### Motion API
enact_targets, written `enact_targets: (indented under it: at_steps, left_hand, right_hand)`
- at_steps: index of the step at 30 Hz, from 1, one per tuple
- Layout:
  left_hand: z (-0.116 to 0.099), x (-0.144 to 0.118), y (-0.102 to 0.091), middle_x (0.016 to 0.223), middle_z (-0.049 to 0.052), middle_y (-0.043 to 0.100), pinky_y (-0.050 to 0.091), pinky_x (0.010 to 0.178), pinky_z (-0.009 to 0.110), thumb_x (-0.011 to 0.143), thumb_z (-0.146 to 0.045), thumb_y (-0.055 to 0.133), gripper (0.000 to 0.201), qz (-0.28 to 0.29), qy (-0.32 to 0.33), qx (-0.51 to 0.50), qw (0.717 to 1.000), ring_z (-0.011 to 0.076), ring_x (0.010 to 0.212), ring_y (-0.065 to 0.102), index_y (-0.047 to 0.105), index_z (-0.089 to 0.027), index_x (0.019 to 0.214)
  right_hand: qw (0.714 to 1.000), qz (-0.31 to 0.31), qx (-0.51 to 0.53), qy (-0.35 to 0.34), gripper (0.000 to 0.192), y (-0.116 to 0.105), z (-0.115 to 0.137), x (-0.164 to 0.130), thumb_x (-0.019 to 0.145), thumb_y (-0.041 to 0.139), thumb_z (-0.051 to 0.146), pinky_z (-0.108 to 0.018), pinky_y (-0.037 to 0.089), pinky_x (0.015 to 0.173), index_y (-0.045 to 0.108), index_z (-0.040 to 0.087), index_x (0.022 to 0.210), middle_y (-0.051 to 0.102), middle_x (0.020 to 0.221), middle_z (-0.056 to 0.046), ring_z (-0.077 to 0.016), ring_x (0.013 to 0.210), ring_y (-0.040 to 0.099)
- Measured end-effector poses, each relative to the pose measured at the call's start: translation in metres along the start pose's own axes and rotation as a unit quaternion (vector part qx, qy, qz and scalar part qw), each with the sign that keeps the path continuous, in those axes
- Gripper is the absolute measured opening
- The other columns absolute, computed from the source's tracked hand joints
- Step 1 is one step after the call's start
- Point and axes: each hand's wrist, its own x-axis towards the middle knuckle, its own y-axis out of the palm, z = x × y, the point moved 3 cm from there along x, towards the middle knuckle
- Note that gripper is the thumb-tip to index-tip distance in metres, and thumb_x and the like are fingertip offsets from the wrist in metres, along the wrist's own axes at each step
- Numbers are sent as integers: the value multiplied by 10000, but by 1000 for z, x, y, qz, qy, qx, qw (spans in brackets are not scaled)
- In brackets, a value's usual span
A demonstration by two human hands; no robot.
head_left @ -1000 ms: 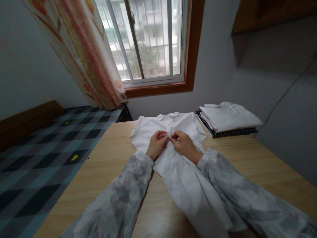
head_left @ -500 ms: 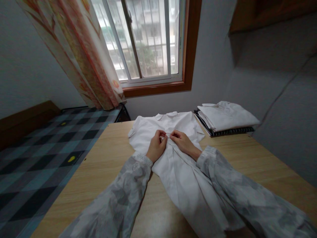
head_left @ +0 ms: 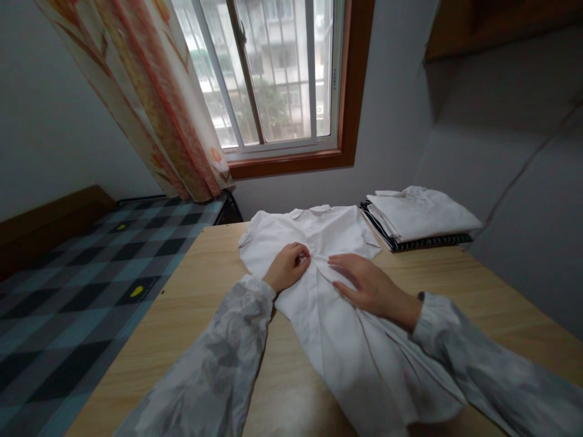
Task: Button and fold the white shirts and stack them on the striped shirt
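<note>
Left hand grip curled together, pinching the front placket of the white shirt; right hand lies flat, fingers apart, palm down on the shirt just right of it. Shirt is spread collar-far on the wooden counter. Folded clothes stack sits far right; checkered bed left.

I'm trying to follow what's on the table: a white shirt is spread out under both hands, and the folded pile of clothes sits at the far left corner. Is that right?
Not quite. The head view shows the folded pile at the far right of the table, not the left. The rest holds: the white shirt lies spread out under the left hand and the right hand.
</note>
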Motion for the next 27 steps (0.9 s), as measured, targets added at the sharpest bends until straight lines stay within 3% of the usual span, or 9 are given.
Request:
enact_targets:
  at_steps: [3,5,8,11,14,16,19,23,27]
  left_hand:
    - [2,-2,-8,1188,102,775,496,1080,410,896,-251,721,224,42,39,-10,998,283,1140,702,777,-245,1113]
    - [6,-4,-11,1414,111,720,415,1208,450,937,-335,716,341,77,44,1,996,307,1337,644,755,-264,1267]
    - [15,-2,-14,1615,112,579,269,1311,506,996,-523,655,548,140,19,63,988,307,1517,505,638,-267,1479]
    - [24,9,-21,1685,135,488,214,1323,551,955,-655,666,709,161,-17,157,974,333,1570,430,592,-241,1525]
    - [19,19,-29,1566,160,611,332,1254,527,900,-605,746,632,101,-45,239,965,362,1451,547,686,-212,1391]
    - [5,18,-29,1330,155,738,455,1115,477,910,-505,746,442,49,-65,262,962,347,1255,657,750,-197,1227]
    - [-19,2,-18,1009,117,748,506,905,412,931,-489,719,297,0,-95,251,963,300,993,686,760,-202,997]
    - [-35,-18,1,1000,115,716,483,856,395,878,-471,783,304,-16,-112,239,964,290,946,664,762,-188,987]
    - [-31,-20,7,974,88,724,460,814,364,925,-450,752,275,-43,-131,194,971,249,884,662,798,-196,1020]
  right_hand:
    - [997,65,-49,-6,588,-5,-3,-32,1026,661,402,-566,380,1269,537,289,1590,556,1624,-120,-335,1491,523]
    - [993,94,-74,8,637,-3,-11,-39,1053,619,425,-597,329,1296,458,288,1654,468,1695,-116,-340,1558,445]
    - [987,125,-98,28,657,5,-26,-28,1083,549,451,-603,299,1308,397,254,1691,391,1739,-117,-333,1607,369]
    - [983,142,-113,31,651,14,-40,-4,1099,501,462,-595,271,1318,388,223,1695,357,1754,-123,-323,1624,337]
    - [982,135,-125,30,633,20,-49,19,1095,507,455,-589,285,1307,431,200,1670,378,1742,-141,-330,1608,365]
    - [985,114,-130,22,614,21,-51,28,1078,543,427,-581,310,1292,475,191,1640,438,1708,-157,-336,1574,419]
    - [990,62,-126,-12,573,17,-45,35,1026,632,382,-540,348,1266,557,190,1561,566,1601,-165,-331,1475,524]
    - [993,22,-111,-20,354,11,-33,40,984,719,424,-448,471,1113,726,205,1261,726,1299,-136,-308,1232,653]
    - [991,9,-122,61,227,18,-28,52,947,779,409,-376,499,913,765,210,1056,758,1033,-97,-273,1001,688]
